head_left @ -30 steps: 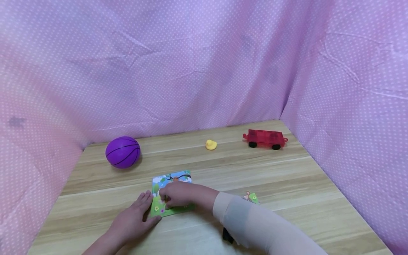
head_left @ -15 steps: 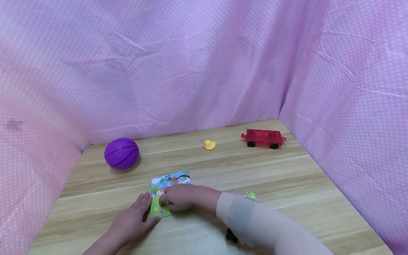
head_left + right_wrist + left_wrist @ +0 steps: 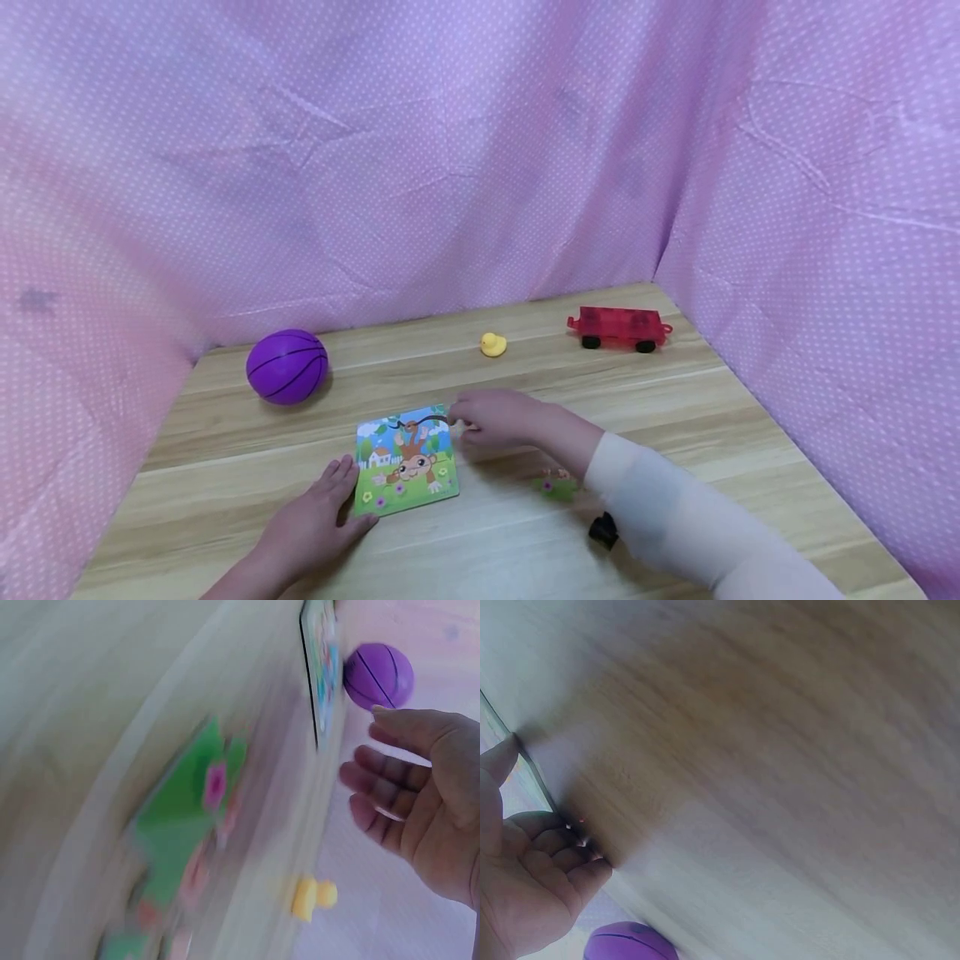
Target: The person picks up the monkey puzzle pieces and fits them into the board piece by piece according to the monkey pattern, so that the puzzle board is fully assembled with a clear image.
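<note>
A square picture puzzle (image 3: pixel 411 487) with a cartoon monkey hanging from a branch lies flat on the wooden table. My left hand (image 3: pixel 318 508) rests along its left side, fingertips and thumb at the edge. In the left wrist view, the fingers of the left hand (image 3: pixel 540 874) are straight to loosely bent. Just off the puzzle's upper right corner, my right hand (image 3: pixel 498 417) hovers with nothing in it. The right wrist view shows the right hand (image 3: pixel 420 787) with loosely bent fingers. Green loose puzzle pieces (image 3: pixel 180 802), blurred, lie on the table under the right forearm.
A purple ball (image 3: pixel 287 367) sits at the back left of the table (image 3: pixel 480 550). Toward the back stand a small yellow rubber duck (image 3: pixel 493 344) and a red toy wagon (image 3: pixel 620 327). Pink dotted cloth (image 3: pixel 450 167) hangs behind and at the sides.
My right hand has lifted off the puzzle and moved right, uncovering the monkey picture. My left hand stays at the left edge.
</note>
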`<state>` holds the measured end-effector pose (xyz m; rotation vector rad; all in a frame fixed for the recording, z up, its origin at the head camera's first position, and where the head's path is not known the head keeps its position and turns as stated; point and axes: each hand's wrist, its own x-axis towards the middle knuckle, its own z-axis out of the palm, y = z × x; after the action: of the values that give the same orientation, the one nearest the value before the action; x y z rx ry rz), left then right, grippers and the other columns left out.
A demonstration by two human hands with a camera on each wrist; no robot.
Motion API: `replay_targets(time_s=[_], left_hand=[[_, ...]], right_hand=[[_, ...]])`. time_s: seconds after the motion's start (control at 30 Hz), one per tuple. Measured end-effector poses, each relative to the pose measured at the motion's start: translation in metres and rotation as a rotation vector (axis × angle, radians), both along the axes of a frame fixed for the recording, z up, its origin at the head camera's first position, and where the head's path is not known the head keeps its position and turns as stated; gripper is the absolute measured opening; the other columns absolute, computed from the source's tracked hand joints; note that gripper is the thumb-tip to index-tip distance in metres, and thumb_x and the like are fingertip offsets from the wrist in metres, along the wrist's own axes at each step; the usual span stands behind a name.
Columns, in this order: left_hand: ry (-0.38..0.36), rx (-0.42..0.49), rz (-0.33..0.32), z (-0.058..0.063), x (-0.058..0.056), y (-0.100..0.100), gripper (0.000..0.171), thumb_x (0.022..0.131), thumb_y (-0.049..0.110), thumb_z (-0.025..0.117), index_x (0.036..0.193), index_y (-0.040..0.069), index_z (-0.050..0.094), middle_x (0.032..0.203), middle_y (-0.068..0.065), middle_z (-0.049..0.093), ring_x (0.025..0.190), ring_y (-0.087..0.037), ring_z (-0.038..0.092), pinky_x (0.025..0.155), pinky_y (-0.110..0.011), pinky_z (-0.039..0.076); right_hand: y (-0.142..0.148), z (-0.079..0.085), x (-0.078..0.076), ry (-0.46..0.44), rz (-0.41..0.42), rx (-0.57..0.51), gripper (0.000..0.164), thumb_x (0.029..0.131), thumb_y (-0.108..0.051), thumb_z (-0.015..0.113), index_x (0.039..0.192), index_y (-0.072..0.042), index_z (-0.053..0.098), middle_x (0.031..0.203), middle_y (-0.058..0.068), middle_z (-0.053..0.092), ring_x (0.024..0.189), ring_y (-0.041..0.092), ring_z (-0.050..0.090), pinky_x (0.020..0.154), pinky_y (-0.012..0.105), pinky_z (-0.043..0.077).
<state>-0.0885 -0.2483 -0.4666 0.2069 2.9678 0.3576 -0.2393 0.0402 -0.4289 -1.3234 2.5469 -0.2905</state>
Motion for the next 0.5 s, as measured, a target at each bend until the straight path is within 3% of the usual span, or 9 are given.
replay_targets(time_s=[0.23,0.5], left_hand=[[-0.020,0.000,0.006,-0.003,-0.002,-0.001,0.086,0.087,0.062,0.062,0.145,0.000,0.045,0.157,-0.018,0.034,0.145,-0.039,0.030,0.112,-0.057,0.035],[-0.024,0.002,0.007,-0.002,-0.002,-0.001,0.087,0.087,0.063,0.061,0.145,0.000,0.045,0.157,-0.017,0.034,0.145,-0.039,0.029,0.112,-0.057,0.035]], right_hand=[[0.049,0.003,0.009,-0.031,-0.154,0.114,0.023,0.093,-0.032,0.063,0.111,-0.018,0.067,0.102,-0.004,0.064,0.087,0.010,0.060,0.079,0.033,0.054],[0.085,0.000,0.032,-0.053,-0.164,0.214,0.031,0.081,-0.047,0.078,0.097,-0.024,0.064,0.082,-0.011,0.053,0.073,0.009,0.049,0.064,0.027,0.045]])
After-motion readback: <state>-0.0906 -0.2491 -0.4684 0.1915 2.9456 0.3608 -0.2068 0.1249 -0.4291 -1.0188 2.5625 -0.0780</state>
